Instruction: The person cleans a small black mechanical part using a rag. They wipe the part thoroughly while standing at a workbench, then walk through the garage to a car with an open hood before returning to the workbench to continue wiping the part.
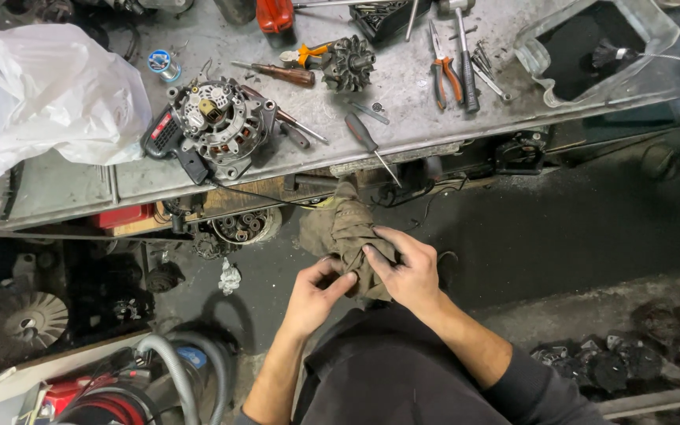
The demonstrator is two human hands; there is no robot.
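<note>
Both hands meet below the workbench edge on a crumpled olive-brown rag (345, 228). My left hand (313, 296) pinches the rag's lower left side. My right hand (404, 267) closes over the rag from the right, fingers wrapped around the cloth. The rag's upper end rises toward the bench edge. On the grey metal workbench (403, 118) above sits an opened alternator (216, 122), with a black and red soldering gun (168, 140) beside it and a rotor part (348, 63) farther back.
Screwdrivers (370, 145), pliers (444, 75), a solder spool (163, 63), a white plastic bag (45, 98) and a clear tray (592, 47) lie on the bench. Below it are alternator parts (245, 227), a fan disc (29, 319), a grey hose (175, 370) and dark parts (631, 358).
</note>
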